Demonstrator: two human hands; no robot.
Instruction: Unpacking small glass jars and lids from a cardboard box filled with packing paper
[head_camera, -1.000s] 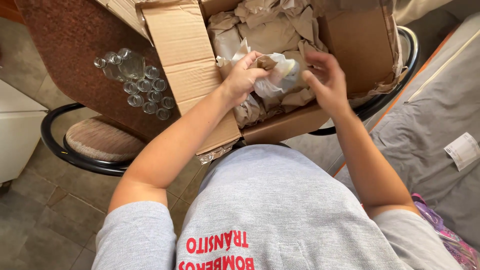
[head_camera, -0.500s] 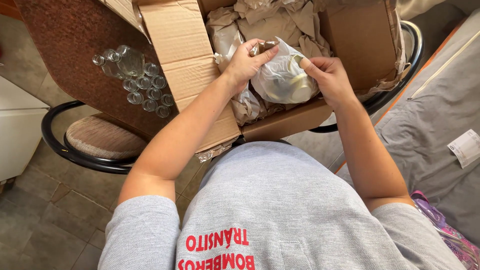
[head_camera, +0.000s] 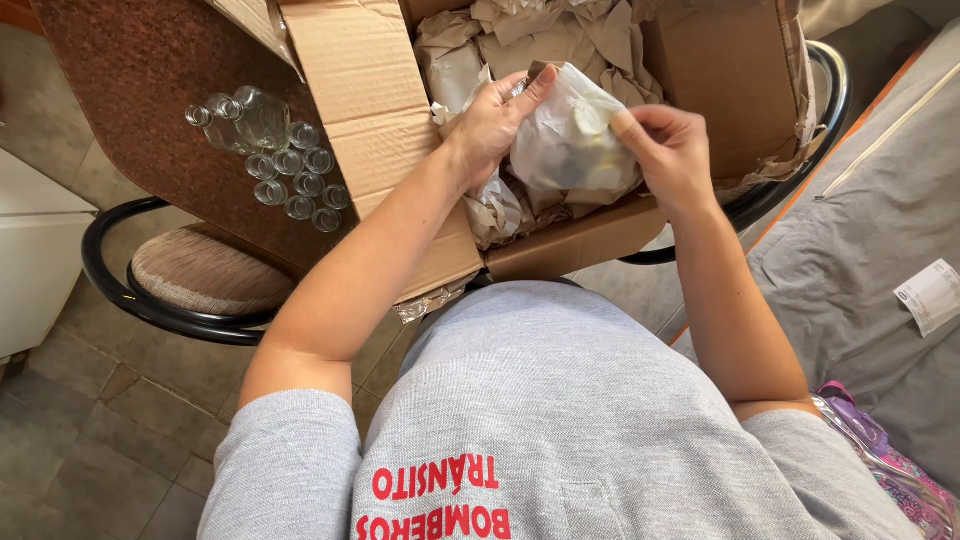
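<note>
Holding a paper-wrapped bundle (head_camera: 575, 140), both hands hover over the paper-stuffed cardboard box (head_camera: 380, 110).

I am standing at a dark brown table (head_camera: 130, 90), and a round stool (head_camera: 205, 270) with a black metal frame and a woven beige seat is sitting under its near edge. Grey floor tiles (head_camera: 90, 440) are lying below. A white cabinet (head_camera: 30, 250) is standing at the left. Grey fabric (head_camera: 860, 230) is spreading at the right. Daylight is falling softly.
</note>
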